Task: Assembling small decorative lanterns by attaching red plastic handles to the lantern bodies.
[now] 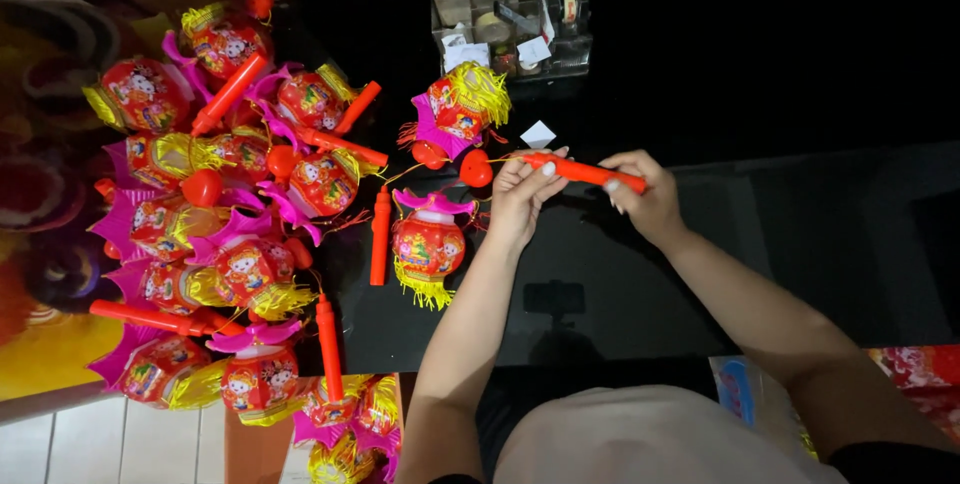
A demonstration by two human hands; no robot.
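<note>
The left hand (pixel 522 196) and right hand (pixel 645 199) each pinched one end of a red stick (pixel 585 173), level above the black table (pixel 600 284), its lantern (pixel 457 109) at eleven o'clock.

The middle of the orange stick (pixel 585 173) is covered by the fingers of both hands, the left hand (pixel 522 199) hiding its near end and the right hand (pixel 645 202) wrapping the far one. In the heap of red lanterns (pixel 215 234) on the bench (pixel 620 284), many lie half buried under neighbours, and those at the bottom (pixel 345 439) are cut off by the frame's lower edge. Contents of the clear organiser box (pixel 510 29) are too small and dim to tell. The bench's right side fades into darkness.
</note>
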